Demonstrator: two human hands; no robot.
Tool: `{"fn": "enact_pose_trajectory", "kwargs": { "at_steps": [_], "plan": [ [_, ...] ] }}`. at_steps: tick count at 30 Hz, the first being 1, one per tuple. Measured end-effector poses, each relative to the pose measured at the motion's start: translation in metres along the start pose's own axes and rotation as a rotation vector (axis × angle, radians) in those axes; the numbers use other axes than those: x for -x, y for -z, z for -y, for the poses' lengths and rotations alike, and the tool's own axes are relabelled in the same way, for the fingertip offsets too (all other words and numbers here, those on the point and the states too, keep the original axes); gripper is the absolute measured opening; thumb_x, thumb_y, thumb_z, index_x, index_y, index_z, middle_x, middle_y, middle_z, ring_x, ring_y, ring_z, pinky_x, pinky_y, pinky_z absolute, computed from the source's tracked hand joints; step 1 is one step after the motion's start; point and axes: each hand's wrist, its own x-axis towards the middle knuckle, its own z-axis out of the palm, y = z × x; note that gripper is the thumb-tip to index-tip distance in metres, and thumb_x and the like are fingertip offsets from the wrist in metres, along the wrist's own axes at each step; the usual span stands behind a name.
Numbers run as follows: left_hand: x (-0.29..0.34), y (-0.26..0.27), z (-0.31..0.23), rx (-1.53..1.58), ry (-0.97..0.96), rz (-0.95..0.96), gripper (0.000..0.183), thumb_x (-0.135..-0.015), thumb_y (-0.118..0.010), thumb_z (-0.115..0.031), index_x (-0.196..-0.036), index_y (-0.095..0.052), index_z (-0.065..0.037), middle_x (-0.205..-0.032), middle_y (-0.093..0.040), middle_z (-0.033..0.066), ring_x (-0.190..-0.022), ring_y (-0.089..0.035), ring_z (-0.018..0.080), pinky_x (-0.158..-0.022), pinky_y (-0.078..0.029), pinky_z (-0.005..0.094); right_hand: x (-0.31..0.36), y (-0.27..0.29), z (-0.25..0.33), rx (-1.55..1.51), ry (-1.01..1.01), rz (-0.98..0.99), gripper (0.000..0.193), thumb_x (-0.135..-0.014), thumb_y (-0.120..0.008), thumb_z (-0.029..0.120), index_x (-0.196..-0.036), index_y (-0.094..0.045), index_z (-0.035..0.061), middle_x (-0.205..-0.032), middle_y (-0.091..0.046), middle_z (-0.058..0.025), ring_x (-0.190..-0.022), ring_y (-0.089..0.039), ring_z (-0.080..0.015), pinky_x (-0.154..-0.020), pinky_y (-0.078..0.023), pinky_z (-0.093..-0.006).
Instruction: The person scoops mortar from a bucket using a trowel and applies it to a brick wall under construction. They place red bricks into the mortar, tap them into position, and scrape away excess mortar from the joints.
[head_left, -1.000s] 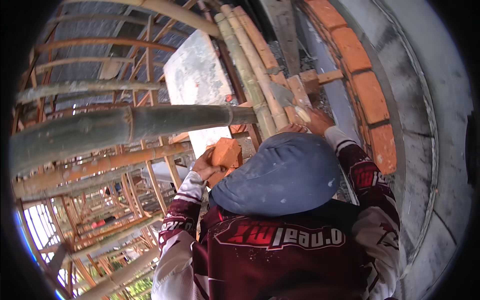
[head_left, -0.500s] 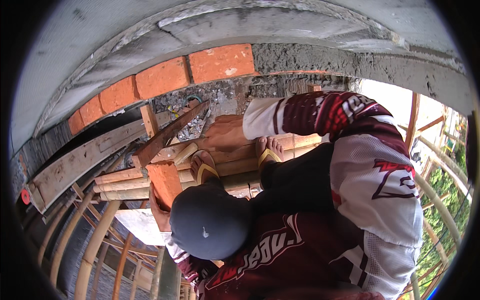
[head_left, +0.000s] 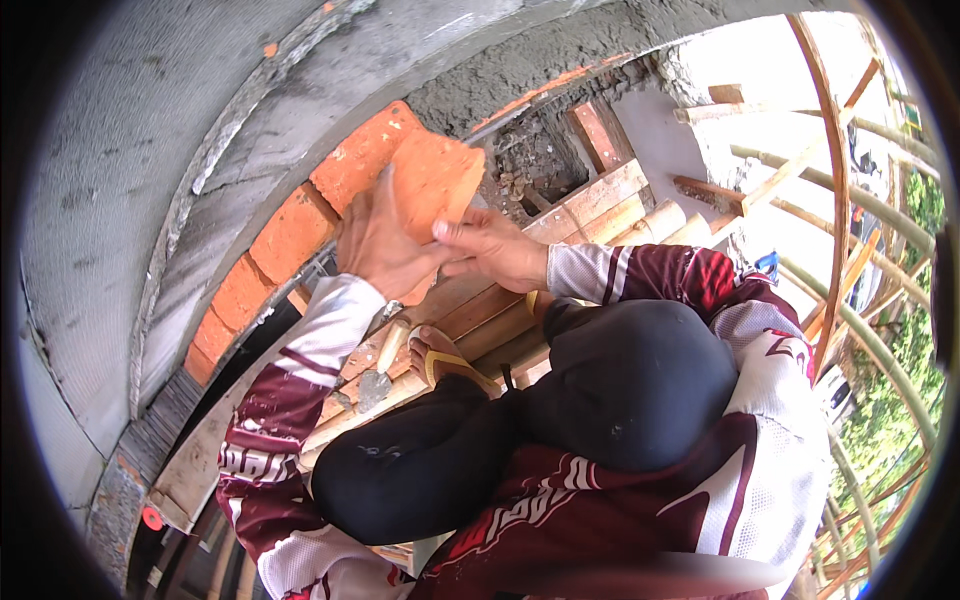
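Note:
An orange brick (head_left: pixel 436 180) is held up at the wall, tilted, at the end of a row of laid bricks (head_left: pixel 290 235). My left hand (head_left: pixel 378 245) grips its left side, fingers spread along the face. My right hand (head_left: pixel 500 248) holds its lower right corner, the thumb on the near edge; its other fingers are partly hidden. Whether the brick touches the row cannot be made out. Grey wet mortar (head_left: pixel 520 75) coats the wall top beyond it. Below my hands, near my left foot, lies a trowel (head_left: pixel 374 386) with a wooden handle and mortar on its blade.
I squat on a platform of bamboo poles and planks (head_left: pixel 590 215). A long board (head_left: pixel 215 440) runs along the wall at lower left. Bamboo scaffolding (head_left: pixel 870 340) stands at the right, with greenery beyond. A grey wall (head_left: pixel 220 110) rises behind the bricks.
The brick has gone from beside my knee up to the wall row. My right hand has left the area by my feet and joined my left on the brick. The view has turned.

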Motion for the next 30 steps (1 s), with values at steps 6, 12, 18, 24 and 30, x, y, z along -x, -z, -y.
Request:
{"fn": "enact_pose_trajectory", "kwargs": {
  "at_steps": [6,12,18,24,30],
  "plan": [
    [-0.038,-0.011,-0.078,-0.179,-0.137,-0.051,0.124,-0.068,-0.086,-0.047,-0.161,-0.015,-0.006,-0.142,-0.044,0.0326,-0.137,-0.041,0.0485,-0.115,-0.03,0.0583,0.009,0.033,0.021,-0.233,0.288,-0.305,0.037,-0.095,-0.074,0.021,-0.121,-0.061,-0.0015,-0.117,-0.071,-0.0121,-0.102,-0.071,-0.0209,-0.093,-0.059,-0.0365],
    [0.01,0.015,-0.069,0.13,-0.349,0.309,0.095,-0.085,-0.079,-0.036,-0.157,-0.029,-0.001,-0.149,-0.043,0.028,-0.139,-0.043,0.044,-0.116,-0.036,0.0479,-0.034,0.111,0.041,-0.245,0.464,-0.344,0.038,-0.098,-0.07,0.021,-0.124,-0.056,-0.0036,-0.121,-0.07,-0.0138,-0.107,-0.071,-0.0248,-0.091,-0.058,-0.0374],
    [0.132,0.086,-0.058,0.029,-0.301,0.423,0.074,-0.091,-0.075,-0.032,-0.15,-0.043,0.0,-0.144,-0.05,0.0241,-0.13,-0.053,0.0421,-0.109,-0.044,0.0466,-0.094,0.138,0.063,-0.238,0.59,-0.425,0.026,-0.099,-0.07,0.02,-0.111,-0.058,0.0011,-0.113,-0.07,-0.0134,-0.101,-0.072,-0.0255,-0.092,-0.058,-0.0404],
    [0.167,0.097,-0.064,0.115,-0.122,0.264,0.07,-0.09,-0.075,-0.027,-0.148,-0.046,0.0,-0.136,-0.054,0.0219,-0.127,-0.053,0.0412,-0.107,-0.043,0.0495,-0.129,0.139,0.062,-0.29,0.575,-0.427,0.026,-0.098,-0.072,0.019,-0.107,-0.056,0.0011,-0.11,-0.07,-0.0134,-0.1,-0.072,-0.0255,-0.089,-0.06,-0.0413],
    [0.17,0.093,-0.068,0.037,-0.191,0.1,0.073,-0.085,-0.079,-0.028,-0.146,-0.049,-0.003,-0.134,-0.058,0.0202,-0.124,-0.056,0.0406,-0.106,-0.045,0.0489,-0.142,0.139,0.063,-0.182,0.518,-0.481,0.037,-0.101,-0.066,0.022,-0.125,-0.056,-0.0033,-0.121,-0.068,-0.0144,-0.1,-0.072,-0.0258,-0.08,-0.062,-0.036]
  ]
}}
